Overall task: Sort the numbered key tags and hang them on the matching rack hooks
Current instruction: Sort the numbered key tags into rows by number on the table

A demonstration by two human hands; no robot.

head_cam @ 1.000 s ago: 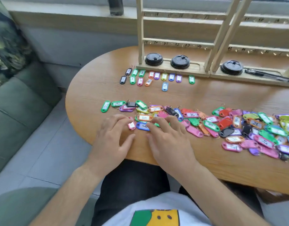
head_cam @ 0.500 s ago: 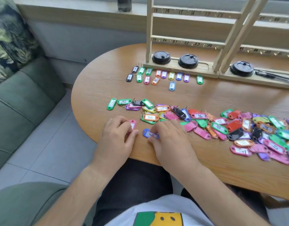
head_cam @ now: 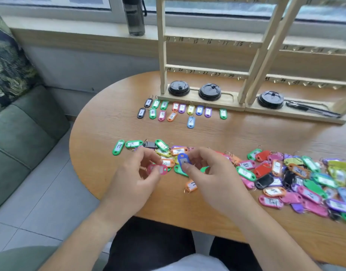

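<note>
Key tags [head_cam: 262,170] mid-sort: pink tag [head_cam: 157,169] pinched in left hand [head_cam: 132,178], blue tag [head_cam: 183,159] pinched in right hand [head_cam: 215,177]. Next, likely: read numbers, add to ordered row [head_cam: 190,110].

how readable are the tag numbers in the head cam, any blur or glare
Head view: the pink tag in the left hand is motion-smeared, unreadable; the blue tag in the right hand is soft too; the sorted row by the rack reads 1, 2, 3; the loose pile blurs toward the right edge; daylight even, no strong glare on labels.
</note>
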